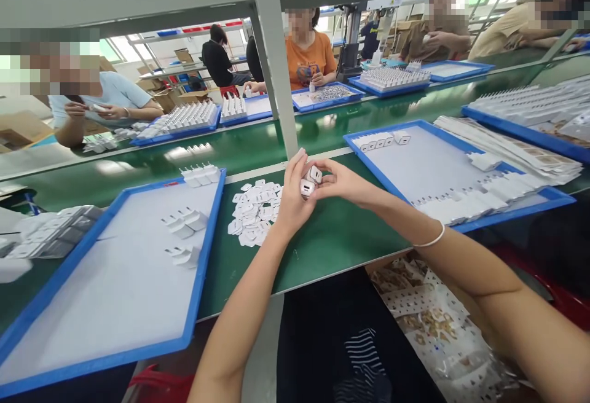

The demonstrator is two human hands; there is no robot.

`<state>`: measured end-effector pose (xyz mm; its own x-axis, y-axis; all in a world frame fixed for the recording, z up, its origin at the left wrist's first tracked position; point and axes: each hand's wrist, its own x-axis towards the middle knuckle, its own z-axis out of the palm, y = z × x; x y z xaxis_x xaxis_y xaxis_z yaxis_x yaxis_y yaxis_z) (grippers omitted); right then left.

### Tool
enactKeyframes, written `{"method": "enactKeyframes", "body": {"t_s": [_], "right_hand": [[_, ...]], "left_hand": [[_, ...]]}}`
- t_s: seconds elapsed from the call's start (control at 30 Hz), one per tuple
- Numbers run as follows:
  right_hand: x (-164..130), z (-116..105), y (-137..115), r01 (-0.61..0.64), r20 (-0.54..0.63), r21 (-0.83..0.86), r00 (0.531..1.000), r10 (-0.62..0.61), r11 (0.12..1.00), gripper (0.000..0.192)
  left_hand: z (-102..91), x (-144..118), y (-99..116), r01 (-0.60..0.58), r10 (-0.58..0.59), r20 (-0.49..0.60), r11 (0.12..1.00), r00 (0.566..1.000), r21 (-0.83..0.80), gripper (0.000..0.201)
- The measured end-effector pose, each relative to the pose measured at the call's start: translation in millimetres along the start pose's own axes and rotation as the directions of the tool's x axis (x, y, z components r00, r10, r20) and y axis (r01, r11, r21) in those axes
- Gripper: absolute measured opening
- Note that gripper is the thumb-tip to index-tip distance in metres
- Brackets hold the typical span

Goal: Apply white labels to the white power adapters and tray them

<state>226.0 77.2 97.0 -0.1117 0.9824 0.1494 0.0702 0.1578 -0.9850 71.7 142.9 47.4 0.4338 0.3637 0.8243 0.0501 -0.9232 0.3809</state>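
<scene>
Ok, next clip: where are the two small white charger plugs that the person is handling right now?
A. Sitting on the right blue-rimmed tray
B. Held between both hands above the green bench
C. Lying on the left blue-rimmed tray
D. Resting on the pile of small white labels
B: the left hand and right hand meet above the green bench, fingers pinching the two white charger plugs, clear of either tray.

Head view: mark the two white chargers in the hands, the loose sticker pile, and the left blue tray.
white chargers (311, 180), head view, face of the nearer charger.
sticker pile (252, 211), head view, middle of the pile.
left blue tray (205, 249), head view, its right rim.
</scene>
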Motion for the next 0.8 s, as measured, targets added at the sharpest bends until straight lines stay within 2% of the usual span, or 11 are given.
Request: {"method": "enactKeyframes", "body": {"t_s": [0.07,0.17,0.23,0.33,0.47,0.57,0.67,0.73,0.8], "right_hand": [[0,9,6,0.024,-0.062,-0.032,0.998,-0.025,0.999,0.079],[10,14,12,0.044,-0.08,-0.066,0.996,-0.049,0.997,0.075],[21,11,15,0.023,-0.004,0.019,1.0,-0.023,1.0,0.071],[36,5,24,-0.01,0.088,0.189,0.996,-0.006,0.982,0.065],[43,3,42,-0.032,0.059,0.312,0.998,0.014,0.949,0.06],[38,7,53,-0.088,0.044,0.386,0.996,0.077,0.918,0.053],[33,10,59,-0.173,0.087,0.43,0.985,0.15,0.886,0.039],[31,8,59,-0.216,0.12,0.44,0.976,0.181,0.871,0.03],[31,4,57,-0.24,0.148,0.439,0.97,0.194,0.866,0.026]], "left_hand": [[2.7,-2,-2,0.019,-0.018,-0.017,1.0,1.0,0.014,0.06],[4.1,-6,-10,0.036,-0.032,-0.064,0.998,0.997,0.058,0.061],[2.2,-7,-19,0.025,-0.019,-0.063,0.996,0.998,0.089,0.064],[-1.8,-7,-30,0.001,0.0,-0.002,0.986,1.0,0.168,0.066],[-2.4,-6,-35,-0.019,0.002,0.071,0.97,0.997,0.241,0.064],[0.1,-6,-32,-0.007,-0.013,0.094,0.979,0.995,0.205,0.066],[-1.5,-6,-26,0.057,-0.069,0.14,0.994,0.988,0.093,0.075],[-7.9,-6,-23,0.109,-0.111,0.197,0.994,0.974,0.022,0.086],[-18.1,-4,-23,0.163,-0.167,0.248,0.986,0.954,0.037,0.098]]}}
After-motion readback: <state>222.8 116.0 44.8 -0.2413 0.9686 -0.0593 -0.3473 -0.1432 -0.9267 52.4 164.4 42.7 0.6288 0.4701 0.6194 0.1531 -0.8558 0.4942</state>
